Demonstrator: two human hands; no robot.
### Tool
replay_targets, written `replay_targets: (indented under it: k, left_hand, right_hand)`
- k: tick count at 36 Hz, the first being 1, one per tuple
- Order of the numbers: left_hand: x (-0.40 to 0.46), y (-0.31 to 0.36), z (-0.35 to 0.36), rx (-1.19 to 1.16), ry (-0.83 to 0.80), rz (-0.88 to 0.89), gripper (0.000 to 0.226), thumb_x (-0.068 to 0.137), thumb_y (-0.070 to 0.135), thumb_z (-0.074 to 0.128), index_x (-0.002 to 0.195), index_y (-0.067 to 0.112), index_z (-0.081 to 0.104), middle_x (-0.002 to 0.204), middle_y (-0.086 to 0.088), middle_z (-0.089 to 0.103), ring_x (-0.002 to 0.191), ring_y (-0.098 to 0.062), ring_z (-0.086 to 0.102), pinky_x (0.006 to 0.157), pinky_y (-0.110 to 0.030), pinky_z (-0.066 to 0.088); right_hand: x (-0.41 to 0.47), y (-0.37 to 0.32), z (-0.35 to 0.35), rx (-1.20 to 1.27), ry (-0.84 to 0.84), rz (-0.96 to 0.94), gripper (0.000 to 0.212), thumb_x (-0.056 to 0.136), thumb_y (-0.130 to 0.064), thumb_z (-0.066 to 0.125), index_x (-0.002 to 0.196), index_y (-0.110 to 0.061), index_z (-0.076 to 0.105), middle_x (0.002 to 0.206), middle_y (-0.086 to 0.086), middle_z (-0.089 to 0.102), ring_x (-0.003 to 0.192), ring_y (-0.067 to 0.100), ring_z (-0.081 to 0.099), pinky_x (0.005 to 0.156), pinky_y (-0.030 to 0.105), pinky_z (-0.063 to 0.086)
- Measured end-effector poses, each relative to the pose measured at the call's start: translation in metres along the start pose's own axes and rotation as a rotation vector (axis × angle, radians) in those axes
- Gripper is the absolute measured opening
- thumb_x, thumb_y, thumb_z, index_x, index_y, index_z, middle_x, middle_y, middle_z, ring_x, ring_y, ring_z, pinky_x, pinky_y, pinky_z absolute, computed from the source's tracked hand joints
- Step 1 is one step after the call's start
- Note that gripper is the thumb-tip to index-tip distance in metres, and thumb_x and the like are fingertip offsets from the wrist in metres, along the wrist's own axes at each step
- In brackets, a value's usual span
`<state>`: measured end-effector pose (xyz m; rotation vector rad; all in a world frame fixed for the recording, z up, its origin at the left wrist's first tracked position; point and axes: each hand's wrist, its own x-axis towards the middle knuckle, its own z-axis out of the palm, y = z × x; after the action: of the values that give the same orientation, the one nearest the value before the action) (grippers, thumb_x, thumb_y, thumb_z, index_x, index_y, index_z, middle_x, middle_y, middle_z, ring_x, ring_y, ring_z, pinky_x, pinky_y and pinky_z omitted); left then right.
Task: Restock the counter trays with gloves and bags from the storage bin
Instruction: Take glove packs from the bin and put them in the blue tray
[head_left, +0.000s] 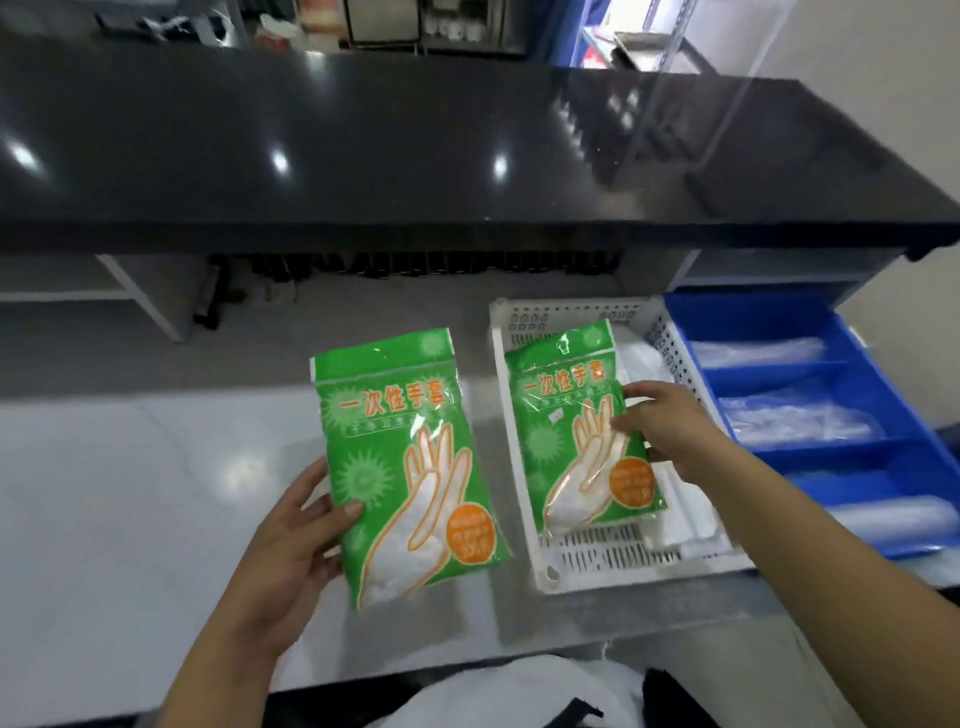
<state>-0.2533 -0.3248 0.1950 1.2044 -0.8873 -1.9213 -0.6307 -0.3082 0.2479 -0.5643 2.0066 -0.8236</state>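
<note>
Two green packs of disposable gloves are in view. My left hand (291, 540) grips the left glove pack (405, 467) by its left edge, holding it over the white counter. My right hand (670, 431) pinches the right edge of the second glove pack (571, 431), which sits tilted inside the white perforated tray (519, 467). White folded bags (685, 514) lie in the tray's right part, partly hidden under the pack and my hand.
A blue divided tray (841, 364) to the right holds clear plastic bags (800, 415) in its compartments. A black raised countertop (415, 156) runs across the back, with a clear acrylic panel (691, 93) at its right. White cloth lies at the near edge.
</note>
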Motion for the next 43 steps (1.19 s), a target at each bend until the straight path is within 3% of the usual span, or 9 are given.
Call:
replay_targets:
  k: [4,12,16,20,24,29,35,38,43]
  left_hand:
    - [-0.002,0.024,0.014,-0.067,-0.14,0.062,0.055,0.078,0.009,0.065,0.127,0.031,0.063,0.12,-0.014,0.071,0.092,-0.023,0.074,0.066,-0.035,0.06]
    - [0.01,0.059,0.089,-0.115,-0.451,0.046,0.06,0.074,0.013,0.076,0.13,0.028,0.062,0.118,-0.014,0.072,0.093,-0.024,0.072,0.067,-0.036,0.059]
    - [0.024,0.045,0.112,0.047,-0.347,0.002,0.052,0.083,0.0,0.068,0.129,0.023,0.061,0.115,-0.015,0.071,0.096,-0.029,0.072,0.067,-0.039,0.058]
    - [0.032,0.015,0.108,0.147,-0.273,-0.046,0.044,0.086,-0.004,0.065,0.119,0.026,0.067,0.114,-0.008,0.072,0.099,-0.027,0.072,0.069,-0.035,0.058]
    - [0.034,-0.008,0.097,0.186,-0.271,-0.086,0.039,0.086,-0.003,0.067,0.118,0.017,0.067,0.112,-0.009,0.074,0.104,-0.027,0.071,0.078,-0.031,0.057]
    - [0.033,-0.012,0.094,0.01,-0.328,-0.182,0.039,0.078,0.008,0.073,0.114,0.019,0.066,0.115,-0.017,0.072,0.102,-0.034,0.071,0.076,-0.038,0.058]
    - [0.031,-0.022,0.094,-0.15,-0.299,-0.245,0.034,0.075,0.008,0.072,0.108,0.018,0.068,0.112,-0.023,0.072,0.098,-0.037,0.072,0.074,-0.041,0.062]
    - [0.026,-0.025,0.095,-0.199,-0.313,-0.239,0.047,0.075,0.007,0.071,0.12,0.012,0.06,0.114,-0.025,0.071,0.102,-0.04,0.07,0.08,-0.044,0.062]
    - [0.013,-0.02,0.101,-0.26,-0.324,-0.173,0.046,0.072,0.007,0.073,0.116,0.013,0.063,0.112,-0.023,0.072,0.098,-0.037,0.072,0.071,-0.038,0.061]
  right_hand:
    - [-0.02,-0.012,-0.01,0.054,0.066,-0.175,0.029,0.082,0.01,0.067,0.091,-0.018,0.068,0.072,0.009,0.07,0.045,0.013,0.066,0.038,0.024,0.049]
    - [-0.074,-0.035,-0.026,0.278,-0.062,-0.395,0.033,0.082,0.002,0.069,0.099,-0.027,0.073,0.088,0.008,0.076,0.073,0.021,0.075,0.053,0.032,0.056]
    - [-0.079,-0.023,-0.018,0.37,-0.207,-0.308,0.034,0.084,0.002,0.064,0.106,-0.022,0.074,0.093,0.007,0.076,0.075,0.018,0.073,0.055,0.03,0.057]
    - [-0.076,0.009,-0.002,0.386,-0.187,-0.138,0.031,0.084,0.004,0.061,0.106,-0.015,0.072,0.086,0.005,0.076,0.07,0.016,0.072,0.057,0.029,0.055]
    - [-0.083,0.034,0.008,0.477,-0.227,-0.063,0.034,0.067,-0.011,0.075,0.1,-0.019,0.076,0.096,0.009,0.076,0.078,0.02,0.073,0.061,0.034,0.057]
    - [-0.092,0.04,0.014,0.501,-0.226,-0.069,0.029,0.065,-0.013,0.075,0.094,-0.018,0.077,0.1,0.012,0.076,0.084,0.025,0.072,0.072,0.042,0.055]
    - [-0.105,0.044,0.019,0.483,-0.131,-0.094,0.028,0.081,-0.004,0.069,0.108,-0.009,0.072,0.102,0.017,0.074,0.083,0.028,0.07,0.066,0.039,0.056]
    - [-0.114,0.048,0.021,0.471,-0.115,-0.126,0.029,0.08,-0.003,0.069,0.108,-0.011,0.073,0.102,0.016,0.075,0.084,0.028,0.071,0.067,0.039,0.057]
    - [-0.132,0.045,0.023,0.442,-0.118,-0.22,0.032,0.069,-0.013,0.074,0.101,-0.017,0.077,0.098,0.012,0.077,0.08,0.021,0.074,0.055,0.026,0.055]
